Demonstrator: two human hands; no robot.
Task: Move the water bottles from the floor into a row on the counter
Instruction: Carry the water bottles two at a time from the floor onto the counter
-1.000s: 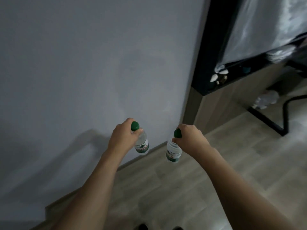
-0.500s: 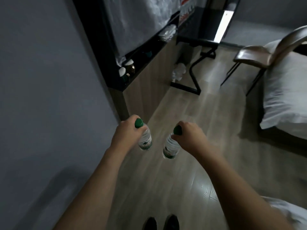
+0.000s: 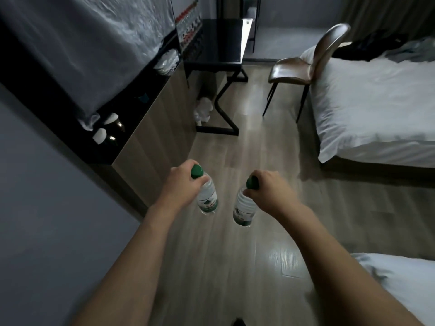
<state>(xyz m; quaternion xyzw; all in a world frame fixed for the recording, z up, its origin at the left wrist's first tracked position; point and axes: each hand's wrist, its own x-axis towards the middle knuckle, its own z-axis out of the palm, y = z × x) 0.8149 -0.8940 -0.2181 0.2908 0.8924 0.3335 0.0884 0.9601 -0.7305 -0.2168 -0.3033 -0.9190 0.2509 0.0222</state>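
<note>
My left hand (image 3: 182, 185) grips a clear water bottle (image 3: 208, 198) by its neck, just under the green cap, and the bottle hangs upright above the wooden floor. My right hand (image 3: 267, 189) grips a second clear bottle (image 3: 243, 211) the same way. Both bottles carry a green and white label. The long counter (image 3: 131, 135), black on top with a wood front, runs along the wall on my left, its near end just beyond my left hand. Two dark jars with white lids (image 3: 107, 131) stand on it near that end.
A black desk (image 3: 216, 57) stands past the counter with a white bag (image 3: 203, 110) on the floor beneath it. A brown chair (image 3: 303, 69) and a white bed (image 3: 374, 107) are on the right. Another white bed corner (image 3: 400, 278) sits at the lower right.
My view has swung right from the bare wall into the room, so the counter, desk, chair and bed came into sight. Both hands keep gripping their bottles in the same pose.
</note>
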